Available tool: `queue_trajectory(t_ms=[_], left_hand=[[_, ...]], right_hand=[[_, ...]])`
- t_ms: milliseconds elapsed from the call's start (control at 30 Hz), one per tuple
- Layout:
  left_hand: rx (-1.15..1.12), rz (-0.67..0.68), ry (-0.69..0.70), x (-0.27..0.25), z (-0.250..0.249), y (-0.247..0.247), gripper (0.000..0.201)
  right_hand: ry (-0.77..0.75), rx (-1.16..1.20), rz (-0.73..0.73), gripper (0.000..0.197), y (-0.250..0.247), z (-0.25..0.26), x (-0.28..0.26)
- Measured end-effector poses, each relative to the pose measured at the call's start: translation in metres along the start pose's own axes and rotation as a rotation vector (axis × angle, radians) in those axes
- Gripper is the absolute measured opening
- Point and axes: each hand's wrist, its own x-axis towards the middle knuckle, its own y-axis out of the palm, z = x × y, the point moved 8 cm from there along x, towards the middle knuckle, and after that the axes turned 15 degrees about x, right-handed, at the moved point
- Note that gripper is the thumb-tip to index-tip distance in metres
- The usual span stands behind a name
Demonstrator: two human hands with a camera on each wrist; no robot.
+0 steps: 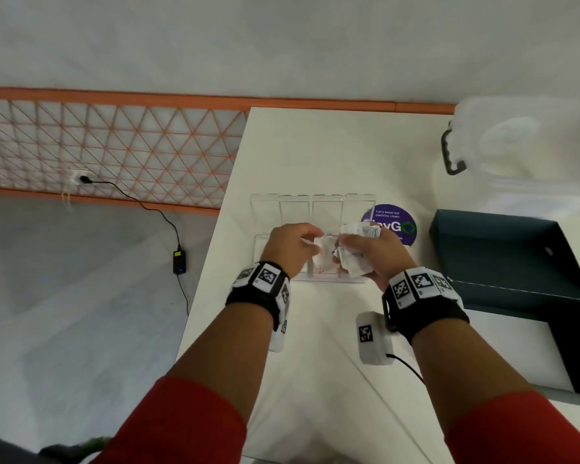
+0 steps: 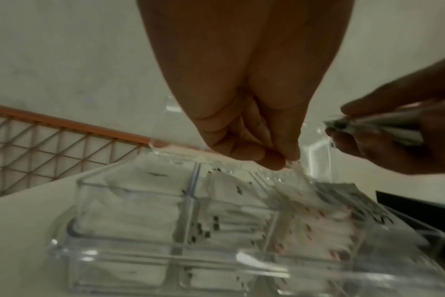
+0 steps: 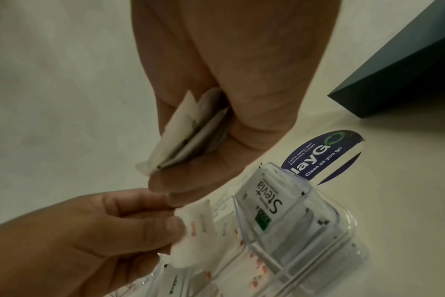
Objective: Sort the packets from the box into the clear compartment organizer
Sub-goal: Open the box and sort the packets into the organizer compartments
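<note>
The clear compartment organizer [image 1: 295, 209] stands mid-table with its lids raised at the back. My left hand [image 1: 315, 241] pinches a white packet with red marks [image 1: 322, 251] over the third compartment [image 2: 305, 227], which holds like packets. My right hand [image 1: 349, 244] grips a bundle of white packets [image 1: 357, 254] just to the right, almost touching the left fingers [image 3: 140, 203]. That bundle [image 3: 186, 138] fans out between thumb and fingers. Stevia packets [image 3: 269, 203] fill the rightmost compartment. The dark blue box [image 1: 503, 256] lies open at the right; no packets show inside it.
A round purple sticker [image 1: 397, 226] lies behind my right hand. A clear lidded bin [image 1: 516, 145] stands at the back right. A white tagged device [image 1: 372, 336] with a cable sits near my right wrist. The table's left edge [image 1: 215, 262] drops to the floor.
</note>
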Motion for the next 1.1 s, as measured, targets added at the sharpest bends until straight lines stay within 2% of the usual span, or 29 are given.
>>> queue_trajectory(t_ms=[133,233,400,467,567,633,667,767,967,1100], left_hand=[[0.172,0.056,0.062,0.009,-0.006,0.024,0.030],[0.331,0.037,0.151,0.009,-0.012,0.031,0.027],[0.450,0.031,0.278,0.005,-0.019,0.036,0.021],[0.364,0.009,0.273,0.003,-0.021,0.028,0.020],[0.051,-0.082,0.222,0.001,-0.026,0.008,0.013],[-0.163,-0.013,0.148,0.000,-0.029,0.004,0.007],[-0.215,0.036,0.125,0.000,-0.031,0.005,0.013],[-0.209,0.087,0.106,0.004,-0.036,0.008,0.024],[-0.360,0.024,0.045,0.006,-0.032,-0.002,0.012],[-0.358,-0.024,-0.004,0.008,-0.025,-0.009,0.011]], right_hand=[[-0.009,0.082,-0.011,0.035,-0.010,-0.002,-0.001],[0.015,0.197,-0.021,0.022,-0.017,-0.009,-0.002],[0.029,0.294,-0.053,0.025,-0.029,-0.018,-0.004],[0.017,0.276,-0.061,0.028,-0.030,-0.018,-0.005],[-0.002,0.210,-0.061,0.032,-0.029,-0.016,-0.008],[-0.010,0.169,-0.048,0.031,-0.026,-0.015,-0.010],[-0.014,0.149,-0.038,0.031,-0.024,-0.014,-0.012],[-0.015,0.100,-0.007,0.029,-0.019,-0.011,-0.016],[-0.008,0.167,0.027,0.025,-0.021,-0.008,-0.015],[0.006,0.188,0.017,0.025,-0.025,-0.007,-0.013]])
